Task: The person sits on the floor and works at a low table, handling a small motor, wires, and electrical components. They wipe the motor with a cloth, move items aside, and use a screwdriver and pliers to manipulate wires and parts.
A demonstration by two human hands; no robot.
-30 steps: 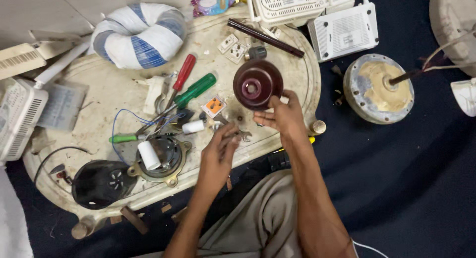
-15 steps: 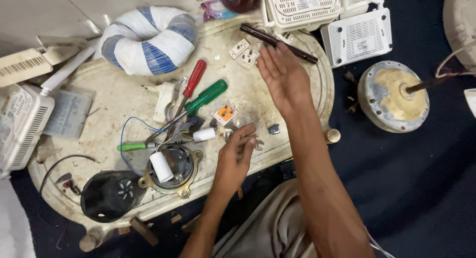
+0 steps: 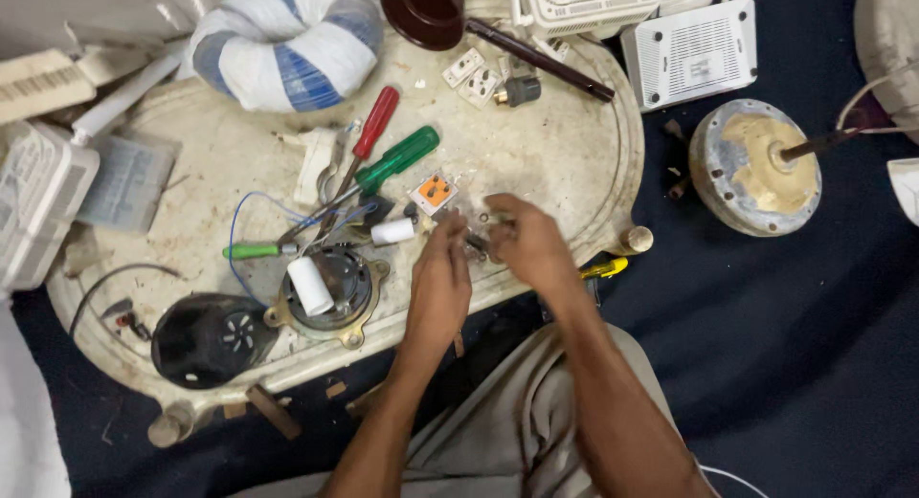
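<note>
Small metal parts (image 3: 477, 242) pinched by both hands (image 3: 522, 240) over cluttered oval tray (image 3: 574, 163), dark floor.

Both forearms are bare from the elbow down; no sleeve, watch, band or glove is visible on either. The left hand (image 3: 437, 286) and the right hand (image 3: 528, 244) carry no rings that can be made out, though the fingertips are blurred. Below the oval tray (image 3: 574, 163), between the two forearms, the lap is covered by a loose garment (image 3: 522, 417) of plain grey-beige cloth, with soft folds running diagonally and no print or pattern.
</note>
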